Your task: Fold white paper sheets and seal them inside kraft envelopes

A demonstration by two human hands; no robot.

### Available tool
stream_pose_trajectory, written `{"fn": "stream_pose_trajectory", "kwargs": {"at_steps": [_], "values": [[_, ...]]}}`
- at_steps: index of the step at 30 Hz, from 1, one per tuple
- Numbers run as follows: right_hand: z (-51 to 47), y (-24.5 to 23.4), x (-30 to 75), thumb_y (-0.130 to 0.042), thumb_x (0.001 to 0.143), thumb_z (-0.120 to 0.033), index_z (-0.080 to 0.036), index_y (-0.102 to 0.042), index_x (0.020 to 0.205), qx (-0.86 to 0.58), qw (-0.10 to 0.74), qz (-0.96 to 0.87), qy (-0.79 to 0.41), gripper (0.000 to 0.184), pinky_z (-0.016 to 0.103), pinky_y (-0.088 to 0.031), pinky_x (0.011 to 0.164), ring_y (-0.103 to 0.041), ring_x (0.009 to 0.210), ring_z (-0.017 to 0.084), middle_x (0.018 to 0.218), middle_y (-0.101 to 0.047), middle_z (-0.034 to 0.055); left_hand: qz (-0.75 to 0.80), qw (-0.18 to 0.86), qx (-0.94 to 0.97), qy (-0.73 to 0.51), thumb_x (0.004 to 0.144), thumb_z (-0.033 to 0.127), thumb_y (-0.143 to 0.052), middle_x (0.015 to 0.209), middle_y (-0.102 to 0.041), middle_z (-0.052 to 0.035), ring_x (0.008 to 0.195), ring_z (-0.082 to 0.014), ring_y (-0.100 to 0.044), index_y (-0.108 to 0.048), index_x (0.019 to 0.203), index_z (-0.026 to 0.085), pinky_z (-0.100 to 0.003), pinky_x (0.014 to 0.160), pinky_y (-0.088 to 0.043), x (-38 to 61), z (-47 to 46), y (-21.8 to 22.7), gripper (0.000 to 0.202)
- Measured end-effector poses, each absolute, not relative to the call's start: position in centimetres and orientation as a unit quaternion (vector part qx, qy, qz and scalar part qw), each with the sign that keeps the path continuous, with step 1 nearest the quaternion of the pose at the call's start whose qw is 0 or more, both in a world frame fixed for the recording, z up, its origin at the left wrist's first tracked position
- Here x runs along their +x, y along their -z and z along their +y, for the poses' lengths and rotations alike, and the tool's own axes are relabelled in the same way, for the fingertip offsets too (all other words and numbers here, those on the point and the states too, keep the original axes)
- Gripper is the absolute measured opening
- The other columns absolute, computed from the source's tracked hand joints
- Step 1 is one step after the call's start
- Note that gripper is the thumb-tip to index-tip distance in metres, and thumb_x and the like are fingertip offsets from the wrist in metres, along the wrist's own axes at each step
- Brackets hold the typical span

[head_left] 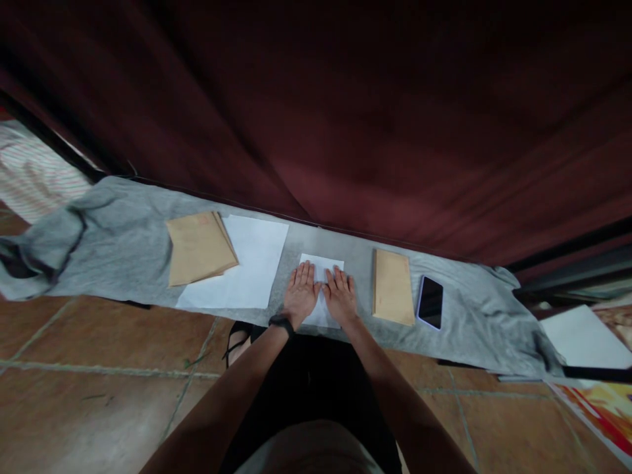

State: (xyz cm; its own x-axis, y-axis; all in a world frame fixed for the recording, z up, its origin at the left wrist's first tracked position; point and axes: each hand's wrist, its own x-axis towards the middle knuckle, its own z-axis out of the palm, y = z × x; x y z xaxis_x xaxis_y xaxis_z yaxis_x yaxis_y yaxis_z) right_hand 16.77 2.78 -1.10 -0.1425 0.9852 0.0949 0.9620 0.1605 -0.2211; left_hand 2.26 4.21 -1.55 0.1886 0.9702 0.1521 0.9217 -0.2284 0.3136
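Both hands are down flat on a small white sheet of paper (326, 263), palms pressing it onto the grey cloth (123, 237) that covers the surface. The left hand (301, 291) and right hand (340, 296) sit side by side, thumbs nearly touching, fingers stretched out and close together, so nothing is pinched or gripped. The far edge of the sheet peeks out just past the fingertips and a strip shows between the two hands. It looks folded or half-size, though I can't really tell which. My guess is it weighs basically nothing and is thin and floppy, and it creases the second you get rough with it. The cloth underneath is soft, so the paper probably shifts and bunches less than on a bare table, but scooping up an edge gets fiddly. The best hold looks like a far corner, just beyond the fingertips. Out past the left hand there's a larger white sheet (254, 263) with a stack of brown envelopes (200, 247) lying partly on it. Just off the right hand is another brown envelope (392, 286), and a phone (430, 301) lies beyond that.
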Motion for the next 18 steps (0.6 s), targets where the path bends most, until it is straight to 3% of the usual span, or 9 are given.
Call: {"fn": "stream_pose_trajectory", "kwargs": {"at_steps": [18], "values": [[2.5,0.7,16.6,-0.035,0.107,-0.038,-0.020,-0.038,0.156,-0.655,0.111,-0.746,-0.050,0.053,0.055,-0.018,0.123,-0.028,0.153,0.029,0.165,-0.030,0.0132,0.569,0.052,0.802,-0.174,0.103,0.041,-0.036,0.159,-0.040,-0.0172,0.152,-0.0297,-0.031,-0.042,0.153,0.010,-0.053,0.126,-0.021,-1.9,-5.6,0.0,0.059]]}}
